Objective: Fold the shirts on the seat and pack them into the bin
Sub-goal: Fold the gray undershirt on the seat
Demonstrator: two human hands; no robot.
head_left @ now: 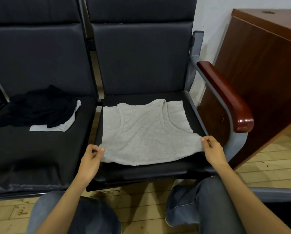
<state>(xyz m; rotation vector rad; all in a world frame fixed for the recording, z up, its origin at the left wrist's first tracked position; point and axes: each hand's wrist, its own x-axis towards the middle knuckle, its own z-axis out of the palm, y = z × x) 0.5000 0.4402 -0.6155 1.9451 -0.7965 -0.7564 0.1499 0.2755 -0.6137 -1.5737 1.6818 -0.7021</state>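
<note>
A light grey sleeveless shirt (141, 134) lies folded across on the right seat (158, 171), neckline toward the backrest. My left hand (90, 159) pinches its near-left corner. My right hand (212, 149) pinches the near-right corner. Both corners are lifted slightly off the cushion. On the left seat (31, 157) a crumpled black garment (38, 108) lies on top of a white one (62, 125). At the bottom right, a dark opening with a grey rim (276, 193) may be the bin; I cannot tell.
A wooden-capped armrest (225, 97) on a grey metal frame borders the right seat. A brown wooden cabinet (263, 65) stands to the right. My knees in jeans (200, 200) are in front of the seats, over a pale wood floor.
</note>
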